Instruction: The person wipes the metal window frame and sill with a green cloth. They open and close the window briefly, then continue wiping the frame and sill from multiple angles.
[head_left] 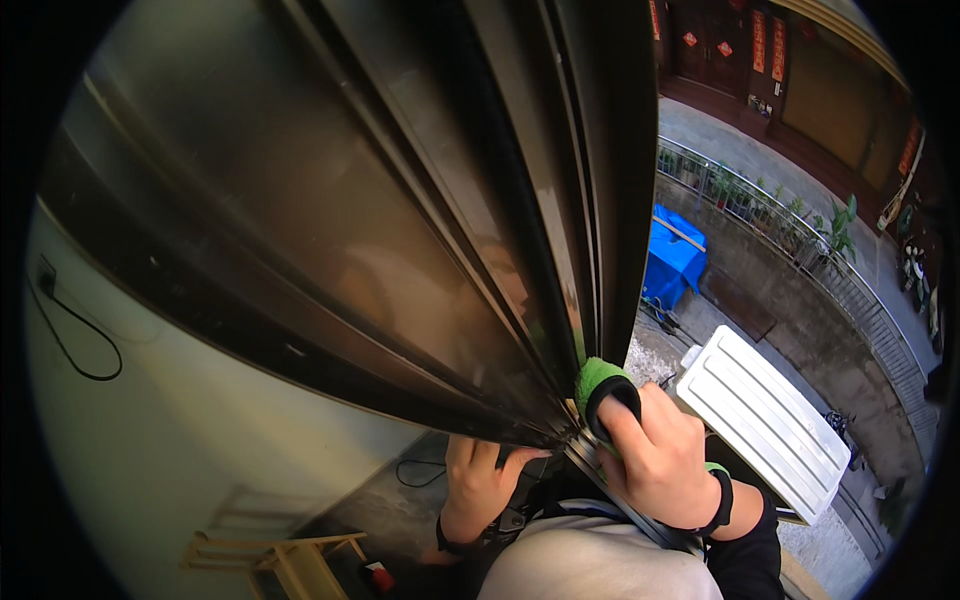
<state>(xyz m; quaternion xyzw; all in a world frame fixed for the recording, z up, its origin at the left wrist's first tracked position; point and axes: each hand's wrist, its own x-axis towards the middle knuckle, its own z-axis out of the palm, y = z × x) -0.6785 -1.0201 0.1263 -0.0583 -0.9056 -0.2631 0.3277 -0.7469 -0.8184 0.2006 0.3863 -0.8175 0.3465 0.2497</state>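
A large window panel point(330, 230) of dark glass in a brown metal frame fills the upper middle and left, with a dim reflection in it. My right hand point(662, 455) is closed around a fuzzy green cleaning cloth point(597, 378) with a black band over the fingers. The cloth presses against the frame's edge, just above the metal sill track point(600, 475). Lower left of it, my left hand point(480, 490) grips the bottom edge of the window panel, its thumb along the edge and its other fingers partly hidden.
A wooden chair point(300, 570) stands at the lower left by a pale wall point(150, 390) with a black cable point(85, 372). Outside, right, are a white outdoor unit point(765, 420), a blue tarp point(673, 258) and a metal railing point(780, 205) with potted plants.
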